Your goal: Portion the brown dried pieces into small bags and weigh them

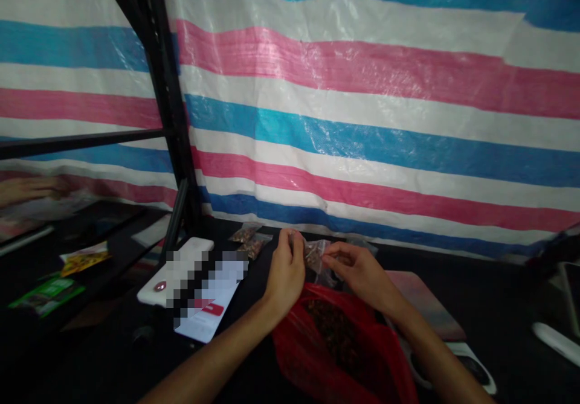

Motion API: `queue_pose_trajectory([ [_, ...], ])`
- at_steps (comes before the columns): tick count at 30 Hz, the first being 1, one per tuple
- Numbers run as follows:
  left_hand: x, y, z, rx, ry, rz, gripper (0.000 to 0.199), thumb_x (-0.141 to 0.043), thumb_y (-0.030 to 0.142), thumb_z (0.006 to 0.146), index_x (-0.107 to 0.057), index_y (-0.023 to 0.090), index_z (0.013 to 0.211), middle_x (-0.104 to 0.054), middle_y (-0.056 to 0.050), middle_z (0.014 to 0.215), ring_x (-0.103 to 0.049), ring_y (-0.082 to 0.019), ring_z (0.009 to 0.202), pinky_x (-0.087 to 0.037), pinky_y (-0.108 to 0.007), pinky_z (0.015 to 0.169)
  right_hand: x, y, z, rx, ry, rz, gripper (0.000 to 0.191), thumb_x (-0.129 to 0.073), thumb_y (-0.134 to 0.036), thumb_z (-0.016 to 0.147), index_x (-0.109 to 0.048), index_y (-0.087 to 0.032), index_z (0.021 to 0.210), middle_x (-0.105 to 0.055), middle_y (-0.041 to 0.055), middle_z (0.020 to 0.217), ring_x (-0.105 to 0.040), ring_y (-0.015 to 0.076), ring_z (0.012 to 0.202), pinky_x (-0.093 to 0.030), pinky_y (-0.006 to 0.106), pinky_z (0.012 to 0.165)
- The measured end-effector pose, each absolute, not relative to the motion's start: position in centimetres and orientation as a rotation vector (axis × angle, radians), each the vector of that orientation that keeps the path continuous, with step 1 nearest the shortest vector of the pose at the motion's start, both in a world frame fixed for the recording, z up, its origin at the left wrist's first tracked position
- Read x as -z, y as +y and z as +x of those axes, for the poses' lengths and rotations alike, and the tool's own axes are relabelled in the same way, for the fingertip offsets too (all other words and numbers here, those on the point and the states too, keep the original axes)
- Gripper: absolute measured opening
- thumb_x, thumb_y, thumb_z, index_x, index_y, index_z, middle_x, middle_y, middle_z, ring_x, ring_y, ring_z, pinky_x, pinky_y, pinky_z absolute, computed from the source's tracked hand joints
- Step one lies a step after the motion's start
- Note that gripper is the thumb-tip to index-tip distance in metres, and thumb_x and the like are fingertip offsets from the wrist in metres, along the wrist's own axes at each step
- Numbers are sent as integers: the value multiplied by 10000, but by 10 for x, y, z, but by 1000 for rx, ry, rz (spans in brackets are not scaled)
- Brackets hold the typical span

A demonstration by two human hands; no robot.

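Between my two hands is a small clear zip bag (313, 254) with brownish bits inside. My left hand (286, 265) pinches its left side, and the fingers of my right hand (351, 265) grip its right edge near the top. Just below them a red plastic bag (303, 355) lies open on the black table, holding dark brown, dried-looking loose material (335, 331). Two similar filled clear bags (254, 245) rest to the left of my left hand, near the striped sheet. Another clear bag (362, 245) lies partly hidden behind my right hand.
At left are a white device (193, 256) and a lit phone (203, 313). Green (48, 294) and yellow (86, 259) packets lie farther left, below another person's blurred hand (31, 191). A pinkish flat case (426, 304) sits at right. A black metal frame (163, 90) stands before the striped sheet.
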State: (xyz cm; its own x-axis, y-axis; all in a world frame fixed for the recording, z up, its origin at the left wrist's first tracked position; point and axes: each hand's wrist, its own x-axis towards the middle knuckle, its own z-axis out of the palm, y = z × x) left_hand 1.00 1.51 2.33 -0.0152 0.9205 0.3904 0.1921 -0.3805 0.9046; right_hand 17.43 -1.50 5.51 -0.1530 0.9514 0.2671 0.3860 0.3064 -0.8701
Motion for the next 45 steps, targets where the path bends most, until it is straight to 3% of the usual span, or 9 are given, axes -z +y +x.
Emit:
queue_pose_trajectory([
  [3, -16, 3, 4, -1619, 1351, 1879, 240, -467, 367, 988, -499, 198, 1157, -578, -108, 1130, -540, -273, 1081, -445, -418, 910, -51, -23, 168, -666, -1707, -1278, 165, -630, -359, 873, -687, -207, 843, -676, -1, 748, -576, 148, 641, -433, 260, 595],
  [4, -14, -2, 2, -1636, 1361, 1996, 234, -505, 347, 971, -500, 199, 1152, -565, -106, 1132, -521, -277, 1088, -436, -434, 928, -50, -27, 165, -594, -1727, -1297, 150, -624, -341, 881, -679, -210, 832, -657, -10, 725, -550, 141, 615, -412, 254, 574],
  [9, -14, -17, -3, -1764, 1361, 2260, 212, -606, 309, 919, -511, 184, 1061, -524, -77, 999, -494, -254, 950, -436, -395, 827, -47, -42, 163, -355, -1840, -1315, 153, -611, -280, 926, -610, -222, 784, -602, -28, 714, -510, 127, 611, -377, 246, 574],
  [12, -19, -19, -4, -1651, 1328, 2423, 109, -591, 288, 942, -559, 209, 875, -548, -47, 882, -489, -238, 873, -397, -384, 795, -42, -44, 165, -329, -1868, -1348, 184, -591, -294, 953, -577, -227, 782, -572, -33, 712, -499, 128, 610, -370, 253, 581],
  [19, -24, -19, -7, -1598, 1309, 2658, 260, -582, 295, 964, -609, 219, 717, -579, -32, 737, -479, -228, 800, -330, -390, 742, -32, -42, 162, -458, -1776, -1329, 102, -551, -267, 968, -605, -234, 889, -618, -20, 767, -551, 147, 655, -419, 256, 623],
  [23, -21, -14, -6, -1390, 1292, 2637, 243, -540, 288, 980, -640, 213, 772, -620, -40, 790, -479, -237, 818, -321, -394, 724, -31, -39, 161, -587, -1792, -1264, 125, -519, -226, 967, -644, -229, 955, -690, 18, 915, -628, 175, 813, -476, 283, 758],
  [32, -13, -9, -3, -1289, 1068, 2374, 175, -533, 241, 969, -644, 194, 842, -615, -39, 799, -502, -224, 854, -413, -369, 755, -33, -39, 163, -547, -1805, -1434, 66, -636, -233, 865, -690, -210, 833, -636, -10, 708, -552, 162, 627, -413, 274, 601],
  [38, -15, -5, -2, -1267, 887, 2047, 120, -567, 269, 958, -670, 209, 950, -644, -24, 877, -559, -184, 861, -462, -314, 774, -38, -38, 163, -685, -1666, -1293, 90, -623, -286, 890, -657, -210, 857, -665, -1, 782, -591, 158, 674, -459, 267, 629],
  [45, -10, 4, -2, -1292, 886, 1873, 169, -605, 278, 906, -756, 208, 929, -626, -11, 768, -580, -147, 706, -462, -267, 659, -33, -38, 164, -536, -1764, -1255, 66, -600, -244, 926, -655, -222, 954, -693, 23, 911, -632, 174, 786, -489, 299, 733],
])
